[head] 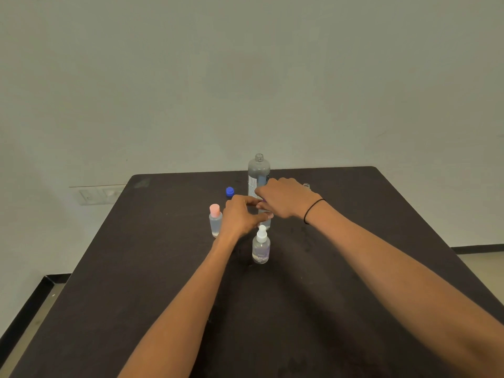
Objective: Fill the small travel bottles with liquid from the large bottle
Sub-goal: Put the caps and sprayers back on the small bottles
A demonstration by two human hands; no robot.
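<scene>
The large clear bottle [258, 170] stands uncapped at the table's far middle, and its blue cap [230, 191] lies to its left. Just in front of it my two hands meet over a small bottle [266, 217] that is mostly hidden. My left hand [240, 216] grips the small bottle's body. My right hand [286, 199] pinches the purple cap [263, 201] on top of it. A small bottle with a pink cap [215, 221] stands left of my left hand. A small spray bottle with a white top [261, 246] stands nearer to me.
The dark table [354, 268] ends close behind the large bottle, with a pale wall beyond. A small clear bottle neck [306, 185] shows just behind my right hand. The floor drops away past the table's left and right edges.
</scene>
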